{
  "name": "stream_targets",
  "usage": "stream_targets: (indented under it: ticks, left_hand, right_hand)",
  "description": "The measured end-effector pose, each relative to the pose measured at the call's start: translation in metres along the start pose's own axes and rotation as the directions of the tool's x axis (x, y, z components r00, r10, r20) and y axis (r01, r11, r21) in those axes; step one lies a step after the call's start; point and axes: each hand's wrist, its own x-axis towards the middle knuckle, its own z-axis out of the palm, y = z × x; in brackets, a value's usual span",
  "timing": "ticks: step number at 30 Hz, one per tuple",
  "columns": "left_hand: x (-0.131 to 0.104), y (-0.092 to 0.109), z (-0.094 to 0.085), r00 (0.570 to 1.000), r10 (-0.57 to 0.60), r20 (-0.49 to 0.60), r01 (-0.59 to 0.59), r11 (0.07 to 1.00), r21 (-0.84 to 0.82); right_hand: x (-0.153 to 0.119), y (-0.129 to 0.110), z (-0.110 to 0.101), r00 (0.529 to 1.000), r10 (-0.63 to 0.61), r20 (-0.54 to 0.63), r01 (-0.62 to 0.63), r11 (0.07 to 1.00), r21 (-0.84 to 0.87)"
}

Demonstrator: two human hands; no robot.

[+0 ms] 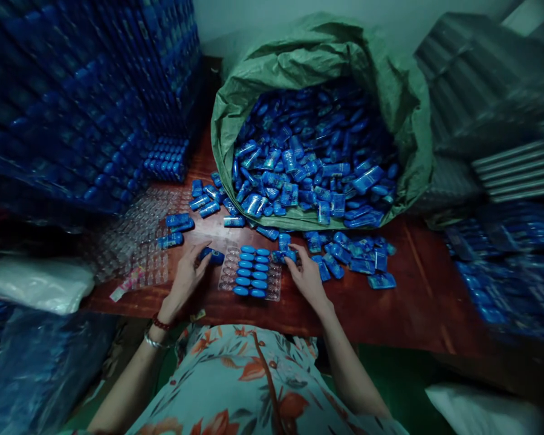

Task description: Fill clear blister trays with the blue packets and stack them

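Note:
On the table in front of me lies a clear plastic blister tray (228, 273). Its two middle columns carry glossy blue oval pieces (259, 275); the outer cavities on both sides show bare plastic. My left hand (191, 269) is at the tray's left, fingers closed on a small blue container (214, 256) with a printed label. On the opposite side, my right hand (306, 273) pinches another blue container (289, 256) over the tray's upper right corner. Its fingertips partly cover that piece.
A green woven sack (226, 121) lies open toward me, spilling blue containers (290, 160) onto the table (417, 302). Loose ones (362, 260) lie right and left. Clear trays (136, 235) spread at left beside tall stacks of filled trays (72, 115). Grey tray stacks (480, 78) stand right.

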Motion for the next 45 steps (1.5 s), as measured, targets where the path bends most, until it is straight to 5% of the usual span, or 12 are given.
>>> stream_targets:
  ticks: [7, 13, 17, 22, 30, 39, 45]
  left_hand:
    - [0.003, -0.010, -0.002, 0.995, -0.084, 0.056, 0.087, 0.994, -0.062]
    - [-0.002, -0.020, 0.004, 0.997, -0.045, 0.066, 0.048, 0.998, -0.036]
    - [-0.007, -0.022, 0.007, 0.993, -0.050, 0.108, 0.053, 0.998, -0.025]
    - [-0.011, -0.022, 0.007, 0.995, -0.058, 0.079, 0.058, 0.998, -0.007]
    - [-0.012, -0.018, 0.010, 0.996, -0.089, 0.030, 0.092, 0.990, -0.109]
    - [-0.015, -0.026, 0.007, 0.996, -0.009, 0.094, 0.009, 1.000, -0.002]
    - [0.015, -0.017, 0.010, 0.998, 0.044, 0.039, -0.055, 0.932, 0.359]
  right_hand:
    - [0.002, -0.007, 0.000, 0.982, -0.177, 0.063, 0.186, 0.964, -0.189]
    - [0.010, -0.010, -0.008, 0.994, -0.093, 0.061, 0.103, 0.978, -0.181]
    - [0.007, 0.000, -0.018, 0.982, -0.015, 0.189, 0.033, 0.995, -0.093]
    - [-0.004, 0.006, -0.021, 0.974, -0.073, 0.216, 0.113, 0.977, -0.180]
    - [0.003, -0.033, -0.008, 0.945, 0.092, 0.315, 0.163, 0.700, -0.696]
    - [0.015, -0.058, -0.009, 0.918, 0.144, 0.370, 0.231, 0.567, -0.791]
    - [0.024, -0.062, -0.009, 0.912, 0.129, 0.389, 0.262, 0.546, -0.796]
